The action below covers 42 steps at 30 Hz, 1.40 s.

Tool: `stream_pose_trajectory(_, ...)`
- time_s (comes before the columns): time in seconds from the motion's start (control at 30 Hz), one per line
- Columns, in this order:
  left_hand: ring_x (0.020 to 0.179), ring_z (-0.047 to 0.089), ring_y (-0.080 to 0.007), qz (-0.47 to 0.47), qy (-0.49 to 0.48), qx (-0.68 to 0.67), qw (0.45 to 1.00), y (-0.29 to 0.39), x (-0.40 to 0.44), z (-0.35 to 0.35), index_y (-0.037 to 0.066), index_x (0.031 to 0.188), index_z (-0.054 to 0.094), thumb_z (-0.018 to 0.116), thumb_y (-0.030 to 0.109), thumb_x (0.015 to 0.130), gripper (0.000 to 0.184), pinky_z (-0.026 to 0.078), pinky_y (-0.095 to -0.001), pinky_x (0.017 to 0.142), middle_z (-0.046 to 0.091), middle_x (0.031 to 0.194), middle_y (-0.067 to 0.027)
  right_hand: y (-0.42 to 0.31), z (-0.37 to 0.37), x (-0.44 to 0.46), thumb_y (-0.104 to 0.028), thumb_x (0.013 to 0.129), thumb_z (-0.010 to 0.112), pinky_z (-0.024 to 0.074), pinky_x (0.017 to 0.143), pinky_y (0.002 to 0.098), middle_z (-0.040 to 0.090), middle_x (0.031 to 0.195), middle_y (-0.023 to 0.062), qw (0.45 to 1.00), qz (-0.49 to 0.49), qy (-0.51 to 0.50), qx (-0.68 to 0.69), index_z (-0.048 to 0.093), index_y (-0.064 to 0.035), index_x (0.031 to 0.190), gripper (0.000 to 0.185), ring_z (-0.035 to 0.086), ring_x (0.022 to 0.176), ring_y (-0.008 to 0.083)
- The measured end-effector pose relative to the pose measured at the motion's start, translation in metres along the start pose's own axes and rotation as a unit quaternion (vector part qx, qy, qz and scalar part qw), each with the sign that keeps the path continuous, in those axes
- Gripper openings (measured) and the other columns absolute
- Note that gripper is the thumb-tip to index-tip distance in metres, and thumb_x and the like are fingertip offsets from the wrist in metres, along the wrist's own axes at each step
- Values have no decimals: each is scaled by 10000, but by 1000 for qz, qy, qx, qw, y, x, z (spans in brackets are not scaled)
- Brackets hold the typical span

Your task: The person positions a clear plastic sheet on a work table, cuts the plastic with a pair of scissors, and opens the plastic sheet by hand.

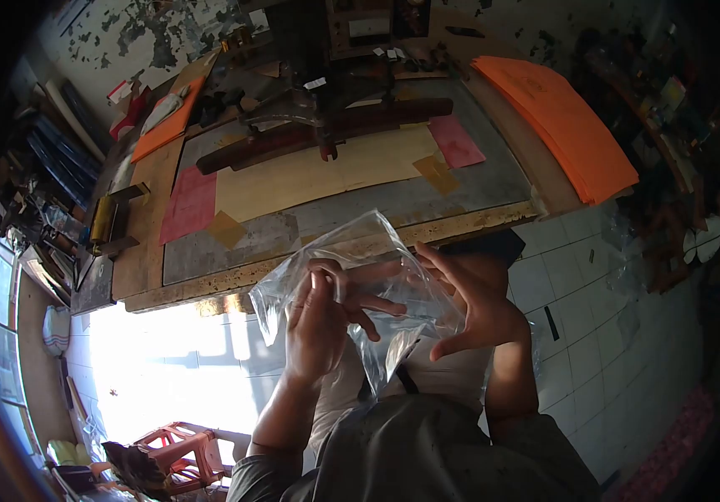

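Plastic sheet (381, 289), clear and crinkly, is up over the lap, near the counter (243, 283). The left hand (318, 322) has its grip pinched shut on it, other fingers spread. The right hand's (479, 309) grip is wide open at its other side.

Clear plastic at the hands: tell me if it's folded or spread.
Spread, though creased: the clear plastic fans out between the left hand and right hand, fingers showing through it.

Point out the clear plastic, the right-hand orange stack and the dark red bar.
Clear plastic (360, 245), head view: upper part.
Right-hand orange stack (554, 125), head view: top face.
Dark red bar (402, 115), head view: right half.
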<state>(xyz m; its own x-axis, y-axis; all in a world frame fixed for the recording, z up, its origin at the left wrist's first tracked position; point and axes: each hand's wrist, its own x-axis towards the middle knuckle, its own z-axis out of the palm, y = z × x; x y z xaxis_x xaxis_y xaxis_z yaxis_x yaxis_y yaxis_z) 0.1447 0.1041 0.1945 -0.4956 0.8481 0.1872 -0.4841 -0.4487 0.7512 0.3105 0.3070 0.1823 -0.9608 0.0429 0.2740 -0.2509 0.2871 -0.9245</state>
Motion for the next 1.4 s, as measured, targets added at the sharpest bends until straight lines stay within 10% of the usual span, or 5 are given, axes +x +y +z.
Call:
stream_pose_trajectory(0.57,793,737,-360,66,79,-111,988,25,-24,-72,143,1266,480,198,411,1129,413,588,-363,582,663,1158,-341,-13,-1,-23,8,848,761,590,881,318,714,1133,115,996,45,49,-68,611,18,1324,499,733,975,185)
stream_pose_trajectory(0.73,956,747,-375,102,-17,37,994,13,-21,-64,66,1581,155,580,326,1042,734,607,-423,805,664,1247,-298,-9,-7,-22,-95,903,780,593,838,278,718,1128,110,990,53,86,-99,631,31,1272,417,732,912,160)
stream_pose_trajectory(0.97,822,754,-248,25,107,243,964,17,-20,-43,-13,1598,135,731,249,947,921,558,-303,671,764,990,-175,9,-7,-31,-72,951,717,591,846,276,692,1186,131,989,71,116,-57,661,31,1221,295,716,973,155)
stream_pose_trajectory(1.2,1428,455,-403,85,-138,181,970,-1,-15,-52,-18,1226,658,615,-32,845,384,324,-558,1166,533,1448,-304,0,-22,-31,-324,922,777,506,1028,378,630,1290,152,974,87,-55,-201,592,2,1346,566,590,1258,243)
stream_pose_trajectory(1.4,1488,351,-419,107,-208,463,855,-9,-15,-12,54,978,776,727,72,775,209,286,-539,1199,400,1577,-241,8,17,-15,-362,915,783,419,1084,423,551,1384,208,995,13,75,-67,530,46,1353,650,548,1273,304)
